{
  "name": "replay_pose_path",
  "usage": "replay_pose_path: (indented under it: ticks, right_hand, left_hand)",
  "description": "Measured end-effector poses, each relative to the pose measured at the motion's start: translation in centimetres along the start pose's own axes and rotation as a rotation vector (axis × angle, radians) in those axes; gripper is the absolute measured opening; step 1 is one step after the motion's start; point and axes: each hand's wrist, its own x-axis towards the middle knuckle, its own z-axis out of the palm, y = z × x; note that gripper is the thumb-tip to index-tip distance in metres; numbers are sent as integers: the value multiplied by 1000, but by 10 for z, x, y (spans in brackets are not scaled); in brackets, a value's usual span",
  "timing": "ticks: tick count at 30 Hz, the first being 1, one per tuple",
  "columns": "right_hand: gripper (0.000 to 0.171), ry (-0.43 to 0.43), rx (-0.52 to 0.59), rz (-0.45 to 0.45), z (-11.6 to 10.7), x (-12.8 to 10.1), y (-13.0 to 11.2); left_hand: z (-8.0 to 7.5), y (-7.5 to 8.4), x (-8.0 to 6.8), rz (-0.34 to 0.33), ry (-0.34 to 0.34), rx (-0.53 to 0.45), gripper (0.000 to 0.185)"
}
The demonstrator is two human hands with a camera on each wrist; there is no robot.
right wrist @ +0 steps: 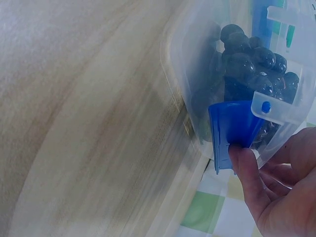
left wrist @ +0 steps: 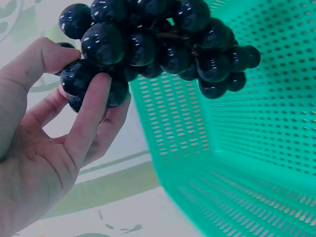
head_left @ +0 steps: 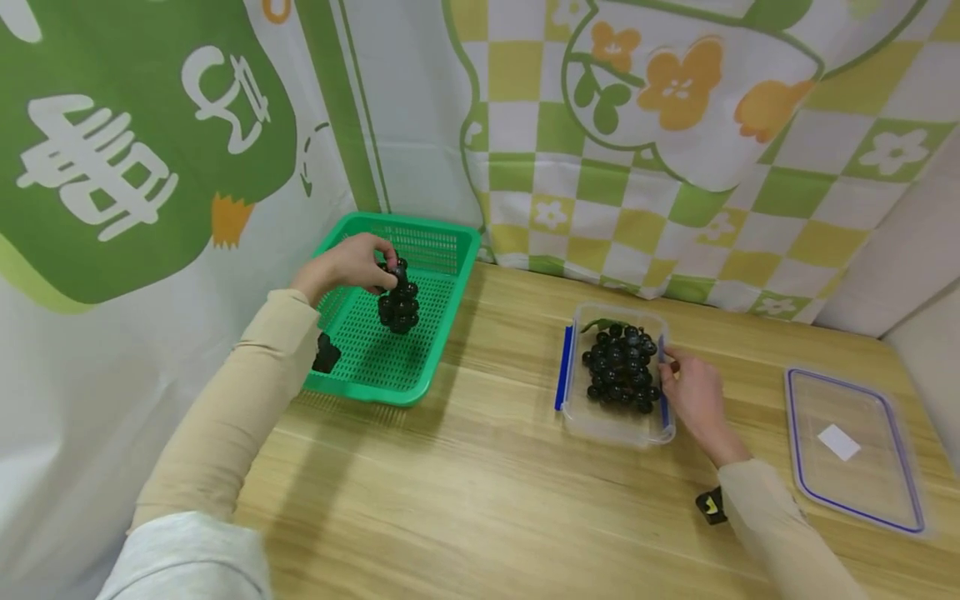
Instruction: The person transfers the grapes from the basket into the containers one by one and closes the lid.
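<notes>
My left hand point(head_left: 363, 265) pinches a bunch of dark grapes point(head_left: 399, 307) by its upper end. The bunch hangs over the green basket point(head_left: 463, 275) in the head view. In the left wrist view, thumb and fingers point(left wrist: 94, 116) close around the end grapes. At the right, my right hand point(head_left: 697, 396) grips the side of a clear plastic container point(head_left: 611, 427), by its blue latch flap point(right wrist: 234, 126). A fingertip presses the flap in the right wrist view. Inside the container lies another bunch of dark grapes point(head_left: 618, 367), with a green leaf point(head_left: 602, 324) at its far end.
A clear lid point(head_left: 855, 450) with a blue seal and a white label lies right of the container. Wooden tabletop point(head_left: 480, 483) spans the front. Patterned cloth point(head_left: 585, 200) hangs along the back, and another green-and-white cloth point(head_left: 247, 167) at the left.
</notes>
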Motion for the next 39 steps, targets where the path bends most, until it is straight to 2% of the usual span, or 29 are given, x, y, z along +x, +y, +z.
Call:
replay_pose_path:
  ticks: [7,11,15,19,26,33,39]
  right_hand:
    - [31,0,5,13,-2,-1,3]
    - [31,0,8,14,-2,-2,3]
    - [31,-4,3,16,-2,0,3]
    - [31,-6,-1,18,-2,2,3]
    - [31,0,13,11,-1,1,3]
    - [30,0,12,6,-2,1,5]
    - [30,-6,8,6,-2,2,5]
  left_hand:
    - [-12,26,-3,39,88,-49,19]
    - [-13,39,-6,53,124,-72,21]
    - [-11,52,-8,89,131,-110,21]
    - [-8,68,-11,130,117,-155,21]
    - [5,102,-10,214,108,-122,22]
    - [25,138,1,301,56,-113,24]
    - [41,165,10,383,16,-56,22]
